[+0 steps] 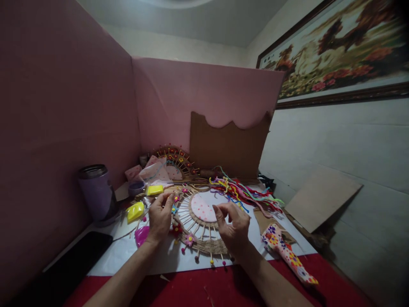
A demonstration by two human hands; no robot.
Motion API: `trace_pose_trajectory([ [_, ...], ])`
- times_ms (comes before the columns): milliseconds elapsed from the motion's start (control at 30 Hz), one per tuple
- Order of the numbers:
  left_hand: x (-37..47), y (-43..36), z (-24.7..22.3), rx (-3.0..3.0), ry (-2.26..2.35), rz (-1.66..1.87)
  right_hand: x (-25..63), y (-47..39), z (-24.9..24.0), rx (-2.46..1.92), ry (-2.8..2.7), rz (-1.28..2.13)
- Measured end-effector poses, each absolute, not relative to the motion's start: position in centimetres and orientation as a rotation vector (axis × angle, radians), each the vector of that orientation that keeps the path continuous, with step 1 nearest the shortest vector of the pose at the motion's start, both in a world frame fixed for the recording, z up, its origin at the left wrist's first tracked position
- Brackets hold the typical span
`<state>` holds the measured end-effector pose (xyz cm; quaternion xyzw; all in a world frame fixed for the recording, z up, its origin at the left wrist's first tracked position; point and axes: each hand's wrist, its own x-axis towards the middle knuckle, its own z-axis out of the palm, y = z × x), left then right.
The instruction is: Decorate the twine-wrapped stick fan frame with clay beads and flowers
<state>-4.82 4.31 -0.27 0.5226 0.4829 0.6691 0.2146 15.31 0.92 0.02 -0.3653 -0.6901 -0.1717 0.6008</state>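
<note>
Poised over a round brown-twine-and-stick wheel [211, 247], flat on a white sheet [153, 264], with left hand [161, 217] at its left rim, right hand [234, 224] over its right, fingers curled; cannot tell whether gripping anything. Best to press lightly, sparing its small pink, red and blue flowers [189, 240].

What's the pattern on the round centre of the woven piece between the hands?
The round centre is whitish with pink dots, seen in the head view.

- Tan on woven ring [212, 246]; pink, red, blue on its flowers [189, 239]
- Pale, with pink dots, on centre disc [202, 207]
- Yellow on packet [136, 212]
- Multicolour floral print on L-shaped object [283, 247]
- Lilac on tumbler [96, 192]
- Red on table [179, 290]
</note>
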Motion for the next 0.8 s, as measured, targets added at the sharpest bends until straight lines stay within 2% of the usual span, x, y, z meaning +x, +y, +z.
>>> trace_pose_trajectory([
  [800,-5.1,4.53,0.34,1.267,1.378,2.013,15.67,1.31,-0.17,-0.898,-1.554,-0.366],
])
